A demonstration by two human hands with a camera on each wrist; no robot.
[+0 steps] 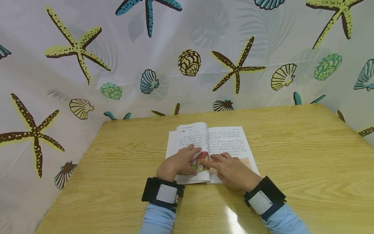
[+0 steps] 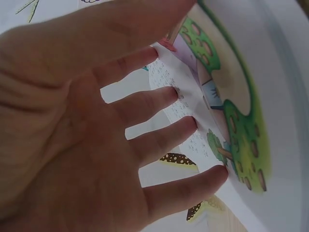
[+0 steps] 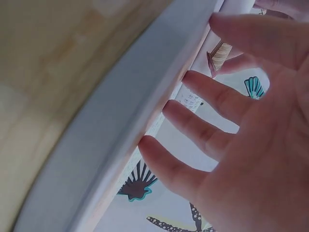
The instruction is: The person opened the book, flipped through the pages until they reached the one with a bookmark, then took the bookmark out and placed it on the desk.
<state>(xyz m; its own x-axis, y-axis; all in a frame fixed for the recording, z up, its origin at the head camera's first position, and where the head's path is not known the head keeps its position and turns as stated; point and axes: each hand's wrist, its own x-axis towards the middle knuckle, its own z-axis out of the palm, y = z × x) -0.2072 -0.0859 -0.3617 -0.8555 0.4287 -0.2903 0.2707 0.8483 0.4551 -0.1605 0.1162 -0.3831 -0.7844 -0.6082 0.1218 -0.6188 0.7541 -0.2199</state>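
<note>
An open book with printed text and coloured pictures lies on the wooden table. My left hand rests on the left page, over a picture of a red-roofed house. In the left wrist view the fingers of that hand are spread, their tips on the page. On the right page lies my right hand, its index finger reaching across the centre fold toward the house picture. The right wrist view shows its fingers extended, with the tips touching the paper. Neither hand grips anything.
The wooden table extends on both sides of the book. Behind it hangs a pale cloth printed with starfish and shells. Each wrist wears a black band, the left band and the right band.
</note>
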